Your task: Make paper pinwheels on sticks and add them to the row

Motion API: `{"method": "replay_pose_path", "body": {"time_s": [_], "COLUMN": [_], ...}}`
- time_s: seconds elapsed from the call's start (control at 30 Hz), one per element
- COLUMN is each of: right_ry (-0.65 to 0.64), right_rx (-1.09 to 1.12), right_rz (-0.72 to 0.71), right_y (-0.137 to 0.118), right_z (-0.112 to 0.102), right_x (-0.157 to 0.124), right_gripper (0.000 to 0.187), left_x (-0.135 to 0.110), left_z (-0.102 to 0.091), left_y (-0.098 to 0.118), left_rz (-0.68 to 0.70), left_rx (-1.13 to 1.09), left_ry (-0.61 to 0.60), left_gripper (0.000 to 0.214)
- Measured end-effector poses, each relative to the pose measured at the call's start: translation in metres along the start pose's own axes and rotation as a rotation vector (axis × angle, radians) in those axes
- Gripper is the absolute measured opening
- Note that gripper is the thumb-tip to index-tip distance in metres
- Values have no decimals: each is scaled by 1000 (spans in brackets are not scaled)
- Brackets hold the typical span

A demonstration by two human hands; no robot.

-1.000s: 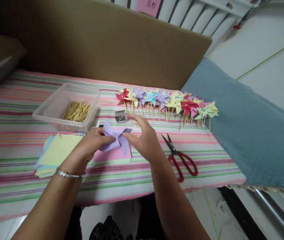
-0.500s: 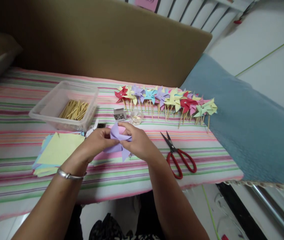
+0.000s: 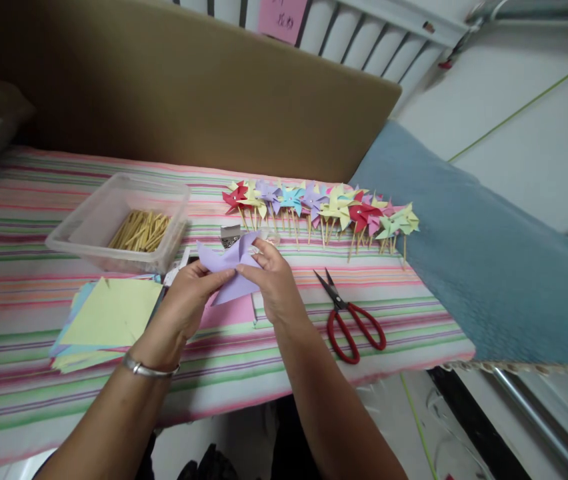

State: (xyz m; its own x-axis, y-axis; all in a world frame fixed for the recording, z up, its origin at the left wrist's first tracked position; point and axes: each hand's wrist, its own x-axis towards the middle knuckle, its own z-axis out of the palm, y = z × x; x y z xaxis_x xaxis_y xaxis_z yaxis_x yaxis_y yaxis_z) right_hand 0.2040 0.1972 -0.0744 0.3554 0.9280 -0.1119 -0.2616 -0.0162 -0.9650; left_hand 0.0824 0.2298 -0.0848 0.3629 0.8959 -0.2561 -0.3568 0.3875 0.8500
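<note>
Striped cloth, pinwheels at back R. Person's L hand grips folded purple paper; R hand pinches same pc nr ctr. Paper's above pink sheet, betw. stick tub & scissors.

The purple paper hides part of the small box and of the left hand, the right hand overlaps the round container, and the pink note, cut by the top edge, bears illegible writing.
</note>
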Motion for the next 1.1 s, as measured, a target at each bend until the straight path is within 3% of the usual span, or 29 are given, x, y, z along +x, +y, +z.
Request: {"method": "replay_pose_path", "body": {"time_s": [0.3, 0.5, 0.67, 0.87, 1.1], "right_ry": [-78, -170, -230, -341, -383], "right_rx": [-97, -164, -301, -660, -782], "right_rz": [-14, -38, -203, -560, -612], "right_y": [6, 8, 5, -6, 0], "right_z": [3, 2, -2, -6, -1], "right_x": [1, 0, -3, -12, -14], "right_gripper": [52, 57, 50, 39, 46], "left_x": [1, 4, 2, -1, -2], "left_z": [-2, -15, -24, -27, -32], "left_y": [-2, 11, 24, 39, 43], "left_rz": [25, 65, 73, 85, 106], "left_rx": [44, 42, 40, 3, 19], "left_ry": [130, 152, 165, 241, 246], "left_gripper": [25, 21, 19, 20, 17]}}
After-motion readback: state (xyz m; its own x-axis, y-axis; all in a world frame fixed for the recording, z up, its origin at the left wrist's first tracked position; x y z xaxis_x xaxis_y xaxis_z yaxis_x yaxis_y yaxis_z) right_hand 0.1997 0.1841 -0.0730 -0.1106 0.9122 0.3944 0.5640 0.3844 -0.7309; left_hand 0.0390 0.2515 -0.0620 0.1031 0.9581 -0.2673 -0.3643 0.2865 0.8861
